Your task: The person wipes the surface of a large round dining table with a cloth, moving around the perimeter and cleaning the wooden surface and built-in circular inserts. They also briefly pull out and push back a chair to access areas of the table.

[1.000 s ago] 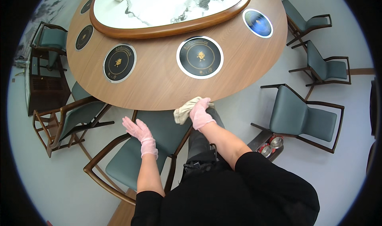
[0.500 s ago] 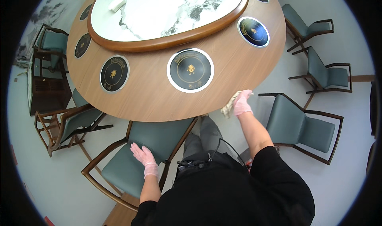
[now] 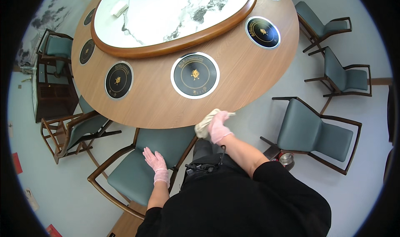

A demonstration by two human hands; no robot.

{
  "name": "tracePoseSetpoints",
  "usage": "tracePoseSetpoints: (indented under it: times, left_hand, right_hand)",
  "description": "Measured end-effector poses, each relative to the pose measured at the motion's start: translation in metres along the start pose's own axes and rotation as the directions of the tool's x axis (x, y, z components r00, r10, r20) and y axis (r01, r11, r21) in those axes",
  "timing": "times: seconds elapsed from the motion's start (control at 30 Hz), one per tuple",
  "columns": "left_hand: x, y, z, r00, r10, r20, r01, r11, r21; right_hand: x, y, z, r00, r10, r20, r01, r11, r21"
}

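Observation:
My right hand (image 3: 218, 127), in a thin pink glove, is closed on a cream-coloured cloth (image 3: 205, 126). The cloth lies against the near edge of the round wooden table (image 3: 154, 112), and some of it sticks out past my fingers to the right. My left hand (image 3: 155, 160), gloved the same way, hangs with fingers stretched out and nothing in it. Below it is the seat of a green chair (image 3: 133, 174) with brown wooden arms; I cannot tell whether they touch. Beyond the cloth, a round black induction plate (image 3: 195, 75) with a silver rim is set in the tabletop.
A marble-topped turntable (image 3: 158, 16) with a wooden rim fills the table's middle, bearing a small white box (image 3: 119, 9). More black plates (image 3: 119, 80) ring it. Green chairs (image 3: 303, 124) stand right and left. A dark cabinet (image 3: 54, 91) is at the left wall.
My right hand has swept the cloth leftward and nearer to me along the table's edge. My left hand has shifted slightly right, still with its fingers stretched out.

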State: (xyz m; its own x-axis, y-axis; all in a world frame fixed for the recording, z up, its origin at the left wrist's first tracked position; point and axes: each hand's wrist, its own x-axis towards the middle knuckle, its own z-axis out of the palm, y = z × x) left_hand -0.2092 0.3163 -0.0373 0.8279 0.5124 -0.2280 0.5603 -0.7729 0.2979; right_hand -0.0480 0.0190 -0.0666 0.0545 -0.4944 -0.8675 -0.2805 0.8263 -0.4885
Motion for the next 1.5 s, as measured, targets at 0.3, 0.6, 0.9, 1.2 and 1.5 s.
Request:
tracePoseSetpoints:
  times: [0.3, 0.6, 0.9, 1.2, 1.5]
  left_hand:
    - [0.016, 0.003, -0.014, 0.995, 0.077, -0.062, -0.077, 0.997, 0.007]
    - [-0.006, -0.021, -0.036, 0.999, 0.003, 0.043, -0.008, 0.991, 0.132]
    - [0.015, -0.012, -0.025, 0.990, 0.073, 0.122, -0.094, 0.979, 0.181]
    - [0.059, 0.055, -0.045, 0.971, 0.227, 0.078, -0.208, 0.959, -0.194]
    - [0.026, 0.008, -0.033, 0.962, 0.053, 0.268, -0.081, 0.993, 0.091]
  right_hand:
    - [0.040, -0.022, 0.003, 0.997, 0.004, -0.074, -0.003, 1.000, 0.004]
    - [0.077, -0.187, 0.008, 0.918, -0.358, 0.170, 0.284, 0.893, 0.350]
    - [0.015, -0.051, -0.009, 0.952, -0.301, 0.047, 0.304, 0.949, -0.083]
    - [0.074, -0.167, 0.005, 0.912, -0.407, 0.046, 0.403, 0.912, 0.071]
    - [0.078, -0.179, -0.010, 0.884, -0.424, 0.198, 0.402, 0.904, 0.143]
